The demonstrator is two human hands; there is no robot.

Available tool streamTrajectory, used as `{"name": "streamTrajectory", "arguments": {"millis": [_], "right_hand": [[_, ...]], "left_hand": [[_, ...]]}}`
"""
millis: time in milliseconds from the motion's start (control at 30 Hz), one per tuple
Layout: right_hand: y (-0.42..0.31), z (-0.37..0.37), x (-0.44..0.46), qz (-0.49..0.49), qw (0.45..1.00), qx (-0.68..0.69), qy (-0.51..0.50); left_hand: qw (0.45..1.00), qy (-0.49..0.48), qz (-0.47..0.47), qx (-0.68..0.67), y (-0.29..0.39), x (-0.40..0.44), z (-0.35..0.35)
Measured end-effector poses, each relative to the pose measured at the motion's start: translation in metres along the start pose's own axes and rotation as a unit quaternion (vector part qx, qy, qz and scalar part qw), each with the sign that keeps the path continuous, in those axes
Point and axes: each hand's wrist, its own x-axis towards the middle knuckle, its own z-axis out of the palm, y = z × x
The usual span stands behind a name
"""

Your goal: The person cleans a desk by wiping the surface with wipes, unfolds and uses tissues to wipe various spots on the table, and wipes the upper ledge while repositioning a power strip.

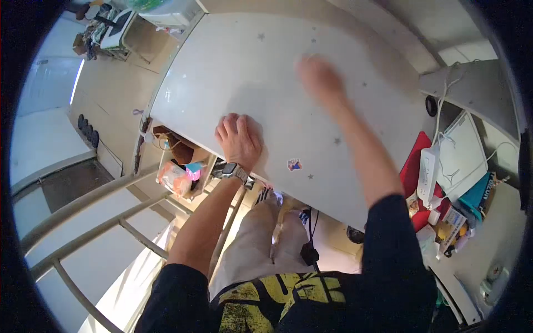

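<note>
My left hand [240,140] rests on the near edge of a white tabletop [277,83], fingers curled and pointing away from me, with a watch [235,171] on the wrist. Whether anything is under it cannot be seen. Farther out over the tabletop, my right hand [322,80] is smeared by motion, and its fingers cannot be made out. A small colourful sticker [294,164] and several grey stars mark the surface between my forearms.
At the right are a red item [413,166], a white power strip [427,176], cables and a white panel [462,158]. Metal rails [100,228] run along the lower left. An open compartment with a plastic bag [174,178] lies beside the table's left edge.
</note>
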Motion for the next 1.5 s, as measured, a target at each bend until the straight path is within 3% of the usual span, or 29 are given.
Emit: {"name": "streamTrajectory", "arguments": {"millis": [33, 133, 167, 233, 333, 400, 467, 567, 633, 733, 767, 833, 900, 933, 1000, 1067, 1167, 1233, 1367, 1400, 1433, 1500], "right_hand": [[-0.002, -0.049, 0.031, 0.141, 0.985, 0.098, 0.018], [-0.012, -0.033, 0.022, 0.14, 0.99, 0.012, -0.021], [-0.016, 0.006, -0.011, 0.002, 0.999, -0.034, -0.015], [-0.071, 0.029, -0.083, -0.211, 0.976, 0.024, 0.038], [-0.061, 0.012, -0.052, -0.261, 0.965, -0.011, 0.019], [-0.027, -0.003, 0.015, 0.014, 0.999, 0.046, 0.025], [-0.018, -0.054, 0.063, 0.155, 0.984, 0.085, 0.02], [-0.024, 0.03, 0.032, -0.026, 0.992, -0.047, 0.114], [-0.082, 0.033, -0.022, -0.137, 0.988, -0.008, 0.065], [-0.061, 0.01, 0.0, -0.187, 0.98, -0.061, 0.036], [-0.028, 0.022, 0.019, -0.043, 0.997, -0.047, 0.038], [-0.005, -0.041, 0.029, 0.082, 0.993, 0.021, 0.083], [-0.012, -0.023, 0.006, 0.083, 0.989, -0.079, 0.091], [-0.017, -0.016, -0.007, 0.079, 0.983, -0.136, 0.096], [-0.057, 0.019, -0.046, -0.027, 0.992, -0.112, 0.05], [-0.089, 0.013, -0.067, -0.163, 0.977, -0.004, 0.138], [-0.061, 0.011, -0.049, -0.14, 0.988, -0.03, 0.065], [-0.028, -0.008, -0.018, 0.032, 0.998, -0.018, 0.044], [0.057, -0.046, 0.035, 0.154, 0.97, -0.137, 0.126], [0.092, -0.042, 0.047, 0.131, 0.966, -0.171, 0.142], [0.125, -0.035, 0.045, 0.026, 0.937, -0.227, 0.265], [0.176, -0.049, 0.058, 0.1, 0.928, -0.183, 0.31]], "left_hand": [[1.0, 0.004, 0.0, 0.001, -0.001, 0.001, 0.001], [1.0, 0.011, 0.002, 0.005, -0.003, 0.005, 0.006], [1.0, 0.011, 0.003, 0.007, -0.004, 0.001, 0.006], [1.0, 0.01, -0.001, 0.009, -0.001, 0.0, 0.003], [1.0, 0.004, 0.005, 0.012, 0.0, 0.004, 0.0], [1.0, 0.006, 0.001, 0.011, -0.001, 0.0, 0.004], [1.0, 0.004, 0.002, 0.013, -0.002, -0.003, 0.005], [0.999, 0.017, 0.008, 0.026, -0.005, -0.001, 0.007], [1.0, 0.006, 0.004, 0.025, -0.001, -0.001, 0.004], [1.0, 0.011, 0.005, 0.022, -0.002, -0.002, 0.005], [1.0, -0.005, -0.003, 0.013, 0.0, -0.003, 0.001], [1.0, 0.007, -0.008, 0.02, 0.0, -0.001, 0.004], [1.0, 0.012, 0.005, 0.017, -0.001, -0.002, 0.002], [1.0, 0.011, 0.005, 0.018, 0.0, 0.0, 0.003], [1.0, 0.006, 0.0, 0.016, 0.0, -0.002, 0.003], [1.0, -0.001, -0.001, 0.023, 0.002, -0.002, 0.001], [0.999, -0.007, 0.005, 0.046, -0.002, -0.004, 0.004], [0.999, -0.007, 0.001, 0.035, 0.0, -0.004, 0.003], [1.0, -0.015, -0.005, 0.024, -0.001, -0.002, 0.005], [1.0, -0.015, -0.002, 0.024, -0.003, -0.003, 0.002], [1.0, -0.015, 0.002, 0.022, -0.001, -0.001, 0.001], [1.0, -0.013, 0.004, 0.016, -0.001, 0.0, 0.003]]}}
